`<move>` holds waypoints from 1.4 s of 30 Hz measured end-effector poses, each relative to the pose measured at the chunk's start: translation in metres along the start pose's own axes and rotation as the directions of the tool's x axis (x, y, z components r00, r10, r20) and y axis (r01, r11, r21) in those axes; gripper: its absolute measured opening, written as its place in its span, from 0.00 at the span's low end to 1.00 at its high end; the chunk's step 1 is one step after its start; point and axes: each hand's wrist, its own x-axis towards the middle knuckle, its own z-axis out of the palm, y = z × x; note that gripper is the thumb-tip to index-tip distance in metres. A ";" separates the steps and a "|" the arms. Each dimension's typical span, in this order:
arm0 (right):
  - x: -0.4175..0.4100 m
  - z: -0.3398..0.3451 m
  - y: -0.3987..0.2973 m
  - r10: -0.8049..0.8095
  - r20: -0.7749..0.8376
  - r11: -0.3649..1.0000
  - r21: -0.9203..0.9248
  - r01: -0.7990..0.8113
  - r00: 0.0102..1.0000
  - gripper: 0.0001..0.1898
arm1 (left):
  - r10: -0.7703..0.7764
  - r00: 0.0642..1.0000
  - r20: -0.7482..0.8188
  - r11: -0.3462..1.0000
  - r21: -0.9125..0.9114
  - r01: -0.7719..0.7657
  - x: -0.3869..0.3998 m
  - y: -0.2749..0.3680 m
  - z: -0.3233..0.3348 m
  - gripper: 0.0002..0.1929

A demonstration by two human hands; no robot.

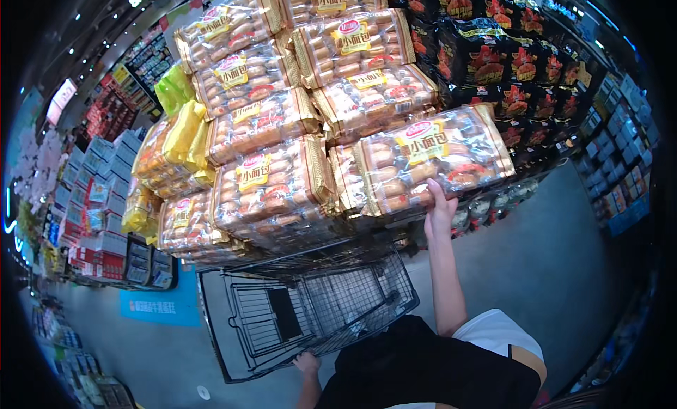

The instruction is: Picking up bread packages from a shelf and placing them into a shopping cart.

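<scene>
My right hand [441, 209] reaches out to a clear plastic pack of small bread rolls [431, 158] with gold-patterned ends. The thumb lies over the pack's front lower edge and the fingers are hidden underneath. This pack sits at the right front of a high stack of like bread packs [254, 181]. Low in the picture, my left hand [307, 362] is closed on the near rim of a black wire shopping cart [254, 324]. The cart stands between my body and the stack, its basket showing bare mesh.
Black bags with red pictures [486, 62] are piled at the right. Yellow bags [182, 131] sit at the stack's left end. Farther left stand stacked boxes [103, 192] and a blue floor sign [158, 303]. Grey floor [529, 271] runs along the right side.
</scene>
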 end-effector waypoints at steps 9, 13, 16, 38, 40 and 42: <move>0.018 0.024 0.037 0.505 0.321 0.860 -0.260 -0.438 0.801 0.24 | -0.119 0.979 -0.168 0.982 -0.169 0.090 -0.030 0.068 0.017 0.17; 0.031 0.020 0.029 0.535 0.270 0.791 -0.492 -0.362 0.800 0.31 | -0.169 0.977 -0.133 0.959 -0.251 0.132 -0.030 0.076 0.010 0.15; 0.033 0.009 0.017 0.622 0.248 0.595 -0.766 -0.242 0.743 0.34 | -0.175 0.974 -0.143 0.956 -0.259 0.134 -0.032 0.079 0.008 0.14; 0.100 0.126 -0.044 0.359 0.722 0.410 -0.692 0.595 0.592 0.14 | -0.041 0.974 -0.222 0.998 -0.045 0.032 -0.036 0.076 0.020 0.26; 0.138 0.161 -0.052 0.215 0.767 0.262 -0.641 0.721 0.604 0.15 | -0.067 0.991 -0.113 0.994 -0.095 0.057 -0.039 0.077 0.008 0.27; 0.177 0.196 -0.053 0.080 0.830 0.123 -0.558 0.821 0.552 0.17 | -0.104 0.994 -0.041 0.986 -0.134 0.098 -0.036 0.078 0.000 0.30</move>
